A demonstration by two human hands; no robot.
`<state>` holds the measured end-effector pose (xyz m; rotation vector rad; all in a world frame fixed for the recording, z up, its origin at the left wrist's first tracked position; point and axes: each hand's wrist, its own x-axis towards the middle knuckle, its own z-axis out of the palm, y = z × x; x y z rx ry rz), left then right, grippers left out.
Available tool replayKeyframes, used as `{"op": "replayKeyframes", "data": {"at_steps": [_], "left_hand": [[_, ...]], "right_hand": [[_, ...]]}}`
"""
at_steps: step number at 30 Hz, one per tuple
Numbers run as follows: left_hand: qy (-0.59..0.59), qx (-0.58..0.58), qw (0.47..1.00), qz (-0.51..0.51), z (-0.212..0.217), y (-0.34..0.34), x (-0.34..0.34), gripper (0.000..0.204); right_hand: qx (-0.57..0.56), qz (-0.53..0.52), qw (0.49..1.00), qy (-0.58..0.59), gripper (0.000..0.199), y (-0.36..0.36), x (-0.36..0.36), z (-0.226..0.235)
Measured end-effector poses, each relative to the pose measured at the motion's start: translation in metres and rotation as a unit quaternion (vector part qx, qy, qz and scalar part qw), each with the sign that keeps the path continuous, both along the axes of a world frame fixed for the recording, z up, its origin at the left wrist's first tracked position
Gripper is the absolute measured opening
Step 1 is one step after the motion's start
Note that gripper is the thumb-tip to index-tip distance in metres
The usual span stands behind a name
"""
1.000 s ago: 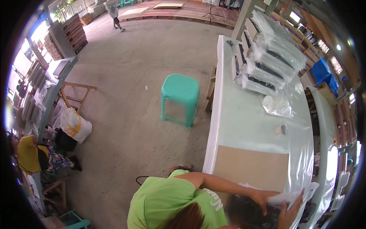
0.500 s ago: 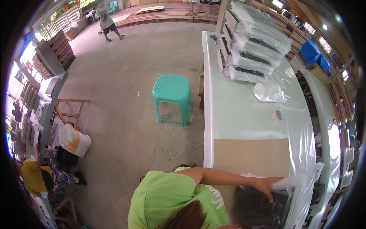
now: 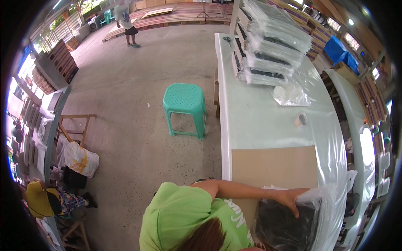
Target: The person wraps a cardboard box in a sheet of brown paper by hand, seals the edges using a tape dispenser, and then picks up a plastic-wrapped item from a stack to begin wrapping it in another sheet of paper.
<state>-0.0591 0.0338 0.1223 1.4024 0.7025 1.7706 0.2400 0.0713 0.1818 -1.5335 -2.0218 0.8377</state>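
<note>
**Bagging the black item**

Long white table, cardboard sheet near me. One hand, which one I cannot tell, grips the clear plastic bag over the black item. Next likely needs pulling it snug.

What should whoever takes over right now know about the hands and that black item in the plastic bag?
Wearer's left and right hands: neither in view.
A person in a green shirt has one hand on the top edge of the clear bag holding the black item, at the near end of the table, beside the cardboard sheet.
Done: a stack of bagged items sits at the far end.
Left: whether this bag is closed cannot be told; a loose clear bag and tape roll lie mid-table.
</note>
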Motion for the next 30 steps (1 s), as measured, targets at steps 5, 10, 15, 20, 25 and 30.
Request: {"op": "replayKeyframes", "data": {"at_steps": [5,10,15,20,25,30], "left_hand": [[0.017,-0.006,1.0,-0.022,0.004,-0.002,-0.005,0.107],[-0.007,-0.035,0.999,-0.029,0.011,-0.008,-0.001,0.108],[0.029,-0.03,0.999,0.028,0.012,-0.011,-0.001,0.106],[0.019,-0.145,0.985,-0.089,0.024,-0.019,-0.014,0.104],[0.08,-0.152,0.985,-0.001,-0.018,-0.01,-0.012,0.106],[0.011,-0.106,0.994,0.022,-0.016,-0.014,-0.001,0.105]], "right_hand": [[-0.015,-0.054,0.983,0.175,0.08,-0.011,-0.011,-0.054],[-0.015,-0.092,0.948,0.304,0.075,-0.018,-0.003,-0.097],[0.004,-0.104,0.915,0.39,0.07,-0.022,0.014,-0.131],[0.045,-0.099,0.891,0.441,0.065,-0.017,0.042,-0.158],[0.032,-0.16,0.866,0.473,0.067,-0.038,0.01,-0.147],[0.029,-0.207,0.849,0.486,0.07,-0.05,-0.012,-0.136]]}}
